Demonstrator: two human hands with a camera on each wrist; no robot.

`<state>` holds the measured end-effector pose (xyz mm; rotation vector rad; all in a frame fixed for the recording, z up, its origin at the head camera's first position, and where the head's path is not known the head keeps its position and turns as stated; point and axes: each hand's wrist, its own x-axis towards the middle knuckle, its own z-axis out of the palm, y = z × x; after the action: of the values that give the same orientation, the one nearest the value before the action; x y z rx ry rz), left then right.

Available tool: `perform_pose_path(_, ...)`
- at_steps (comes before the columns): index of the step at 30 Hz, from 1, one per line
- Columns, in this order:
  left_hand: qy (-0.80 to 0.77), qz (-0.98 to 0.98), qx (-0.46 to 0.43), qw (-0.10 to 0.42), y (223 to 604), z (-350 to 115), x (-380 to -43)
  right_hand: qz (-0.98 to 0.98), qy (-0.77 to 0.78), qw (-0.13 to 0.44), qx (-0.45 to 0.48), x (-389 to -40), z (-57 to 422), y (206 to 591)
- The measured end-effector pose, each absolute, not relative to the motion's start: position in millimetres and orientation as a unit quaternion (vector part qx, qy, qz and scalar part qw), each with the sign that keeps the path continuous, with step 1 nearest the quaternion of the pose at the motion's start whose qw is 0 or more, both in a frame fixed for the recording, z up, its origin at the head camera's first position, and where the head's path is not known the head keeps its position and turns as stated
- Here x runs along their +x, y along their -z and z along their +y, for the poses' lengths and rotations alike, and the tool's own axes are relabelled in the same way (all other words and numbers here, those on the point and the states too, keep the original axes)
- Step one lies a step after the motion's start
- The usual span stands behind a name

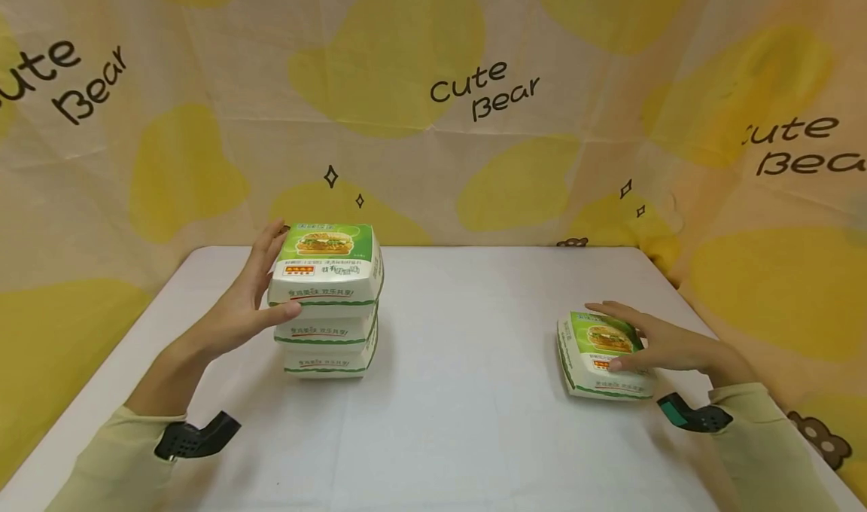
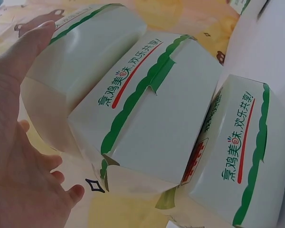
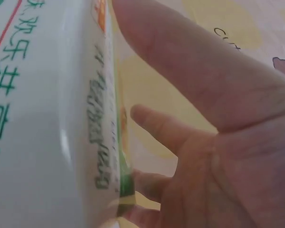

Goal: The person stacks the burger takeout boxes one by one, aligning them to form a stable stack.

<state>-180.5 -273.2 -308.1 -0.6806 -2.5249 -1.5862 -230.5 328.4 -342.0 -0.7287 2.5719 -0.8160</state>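
A stack of three white-and-green burger boxes stands left of centre on the table; the top burger box (image 1: 328,260) has a burger picture on its lid. My left hand (image 1: 233,312) is at the left side of that top box, thumb along its front and fingers reaching toward its back. In the left wrist view, the middle box (image 2: 152,109) and bottom box (image 2: 247,156) lie below it. At right, a single burger box (image 1: 603,358) sits flat. My right hand (image 1: 667,342) is over its right side, thumb on the lid, fingers spread toward the far edge.
The white tabletop (image 1: 460,391) lies between the stack and the single box. Behind it hangs a yellow-patterned cloth (image 1: 406,68) printed with "Cute Bear", which also runs along both sides.
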Motion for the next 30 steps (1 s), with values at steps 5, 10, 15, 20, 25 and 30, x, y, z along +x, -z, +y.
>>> perform_pose_path(5, 0.517, -0.827, -0.216, 0.035, 307.4, -273.6, -180.0, 0.903, 0.29, 0.182, -0.261, -227.2, 334.4, 335.8)
perform_pose_path(10, 0.515, -0.827, -0.223, 0.038, 307.7, -273.2, -179.8, 0.9, 0.285, 0.191, -0.27, -224.5, 336.8, 331.2)
perform_pose_path(15, 0.511, -0.827, -0.23, 0.04, 308.6, -272.9, -179.2, 0.896, 0.288, 0.195, -0.275, -223.1, 336.0, 332.4)
perform_pose_path(20, 0.513, -0.826, -0.229, 0.035, 308.2, -272.4, -179.1, 0.895, 0.291, 0.191, -0.279, -220.9, 335.4, 331.3)
perform_pose_path(25, 0.523, -0.82, -0.23, 0.031, 308.3, -272.6, -179.6, 0.896, 0.289, 0.186, -0.282, -220.5, 333.6, 330.5)
perform_pose_path(30, 0.533, -0.812, -0.238, 0.025, 308.6, -273.5, -180.1, 0.901, 0.283, 0.179, -0.276, -222.8, 331.1, 332.8)
